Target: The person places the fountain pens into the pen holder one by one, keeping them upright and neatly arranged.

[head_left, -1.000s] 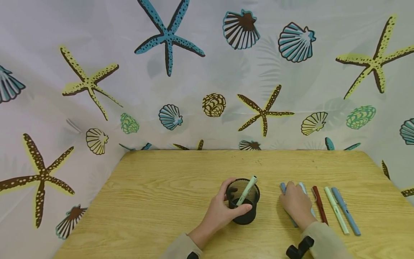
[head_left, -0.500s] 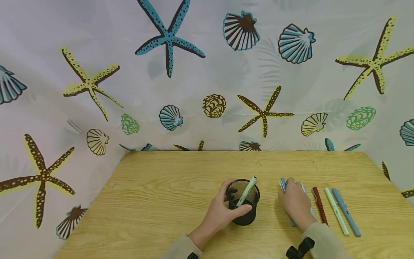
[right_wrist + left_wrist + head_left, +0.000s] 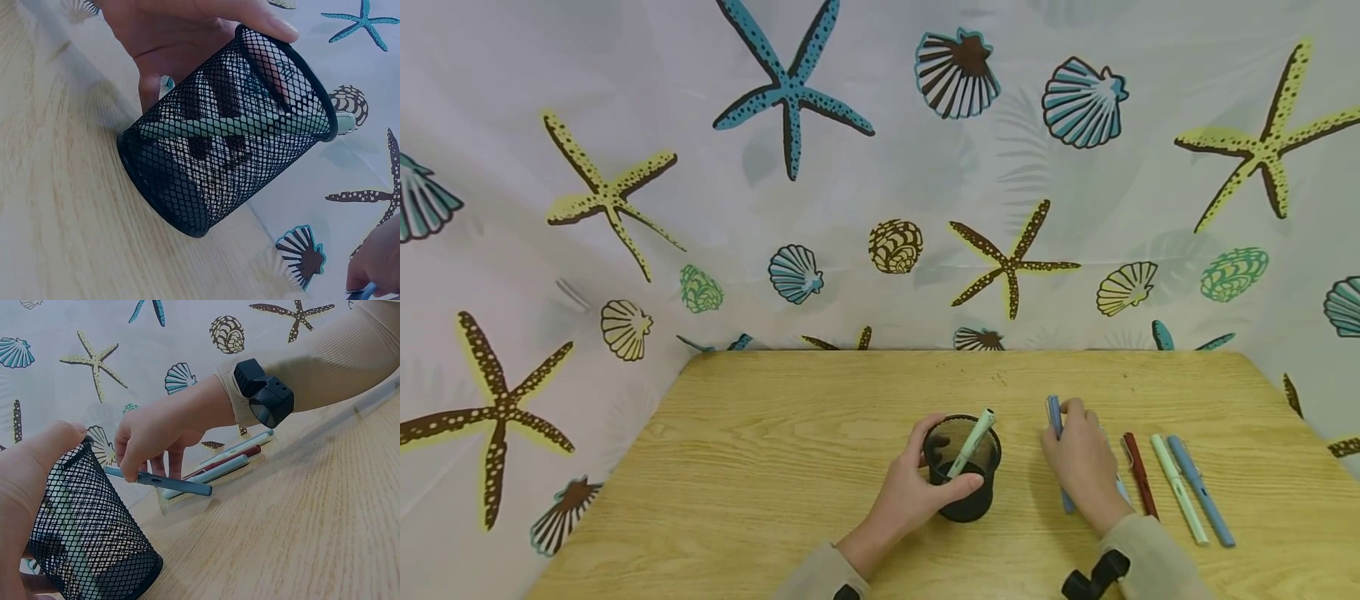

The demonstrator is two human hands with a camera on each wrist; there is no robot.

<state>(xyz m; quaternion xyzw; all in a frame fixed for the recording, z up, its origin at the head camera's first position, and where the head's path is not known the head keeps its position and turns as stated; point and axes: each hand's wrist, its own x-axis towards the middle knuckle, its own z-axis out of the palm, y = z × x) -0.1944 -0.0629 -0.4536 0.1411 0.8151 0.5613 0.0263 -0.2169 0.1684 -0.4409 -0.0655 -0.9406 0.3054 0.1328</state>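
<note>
A black mesh pen cup (image 3: 967, 506) stands on the table, gripped by my left hand (image 3: 901, 493) with the thumb across its near side and fingers around the far rim. Inside it a pale green pen (image 3: 976, 440) leans, its upper end above the rim; the right wrist view shows it through the mesh (image 3: 250, 125). To the right of the cup, my right hand (image 3: 1082, 467) pinches a blue pen (image 3: 1054, 408) between thumb and fingers. In the left wrist view this blue pen (image 3: 178, 485) is held off the table, sloping.
Just right of the right hand lie a light blue pen (image 3: 212, 477), partly hidden by that hand in the head view, a dark red pen (image 3: 1139, 475), another pale green pen (image 3: 1180, 490) and another blue pen (image 3: 1202, 492). A shell-and-starfish cloth (image 3: 850, 308) hangs behind the wooden table (image 3: 760, 442).
My right hand has raised the blue pen off the table and turned it more upright, its far end shifting up and slightly left. The left hand and cup have stayed put.
</note>
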